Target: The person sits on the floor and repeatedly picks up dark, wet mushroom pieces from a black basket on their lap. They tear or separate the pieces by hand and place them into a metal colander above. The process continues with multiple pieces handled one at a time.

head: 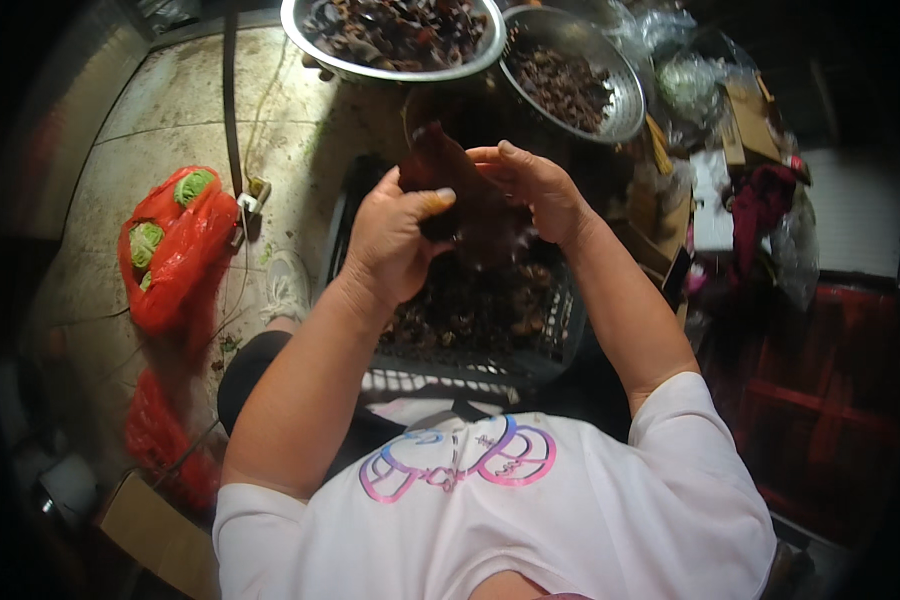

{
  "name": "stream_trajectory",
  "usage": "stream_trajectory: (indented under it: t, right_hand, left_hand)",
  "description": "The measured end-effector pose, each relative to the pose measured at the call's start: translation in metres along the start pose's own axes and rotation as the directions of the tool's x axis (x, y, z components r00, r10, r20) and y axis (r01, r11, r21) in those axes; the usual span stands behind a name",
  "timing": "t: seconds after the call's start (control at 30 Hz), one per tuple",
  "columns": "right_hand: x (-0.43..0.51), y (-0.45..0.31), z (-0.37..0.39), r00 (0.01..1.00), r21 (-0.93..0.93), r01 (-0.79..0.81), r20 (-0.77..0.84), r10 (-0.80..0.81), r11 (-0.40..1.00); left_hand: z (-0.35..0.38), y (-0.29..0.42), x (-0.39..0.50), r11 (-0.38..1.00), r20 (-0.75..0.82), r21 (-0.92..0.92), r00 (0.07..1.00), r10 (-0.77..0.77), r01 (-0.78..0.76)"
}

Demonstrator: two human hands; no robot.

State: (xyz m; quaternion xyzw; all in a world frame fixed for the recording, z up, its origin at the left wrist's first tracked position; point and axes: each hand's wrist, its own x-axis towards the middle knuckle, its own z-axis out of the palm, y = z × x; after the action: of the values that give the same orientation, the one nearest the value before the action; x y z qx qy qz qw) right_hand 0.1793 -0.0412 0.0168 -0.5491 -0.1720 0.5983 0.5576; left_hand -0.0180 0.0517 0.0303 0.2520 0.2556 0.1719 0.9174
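Note:
A large, wet-looking dark brown piece of wood ear mushroom (pixel 457 176) is stretched out between my two hands, above a dark plastic crate. My left hand (pixel 394 236) grips its left side, with the thumb lying over the top. On the right side, my right hand (pixel 536 187) has its fingers curled against the piece and its thumb raised; some fingertips are hidden or blurred. Below, the crate (pixel 450 369) with slotted walls holds many dark brown pieces (pixel 457 311), partly in shadow.
Beyond the crate stand a steel basin (pixel 397 73) and a perforated steel colander (pixel 628 101), both with dark pieces. A red plastic bag (pixel 187 255) with green vegetables lies left on the floor, beside a power strip (pixel 253 199). Cardboard (pixel 750 124) and plastic bags clutter the right.

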Motion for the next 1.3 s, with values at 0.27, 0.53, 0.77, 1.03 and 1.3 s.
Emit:
stream_trajectory:
  t: [0.27, 0.53, 0.77, 1.03, 1.3]
  right_hand:
    - [-0.067, 0.028, -0.018, 0.995, 0.223, 0.064, 0.066, -0.080, 0.973]
    - [-0.077, 0.025, -0.027, 0.980, -0.029, 0.139, -0.139, -0.142, 0.990]
    - [-0.078, 0.023, -0.028, 0.928, -0.258, 0.217, -0.244, -0.281, 0.941]
    - [-0.079, 0.031, -0.025, 0.945, -0.036, 0.250, -0.209, -0.252, 0.968]
    - [-0.077, 0.037, -0.023, 0.890, -0.094, 0.332, -0.298, -0.344, 0.939]
  left_hand:
    - [0.008, -0.027, 0.025, 0.996, -0.104, 0.092, 0.995, 0.001, 0.009]
    - [0.009, -0.048, 0.040, 0.989, -0.072, 0.144, 0.997, -0.024, 0.034]
    - [0.010, -0.046, 0.037, 0.877, -0.053, 0.454, 0.987, -0.152, 0.160]
    - [0.006, -0.065, 0.028, 0.974, -0.057, 0.205, 0.994, -0.091, 0.101]
    - [-0.002, -0.052, 0.025, 0.991, 0.187, 0.086, 0.976, -0.115, 0.101]
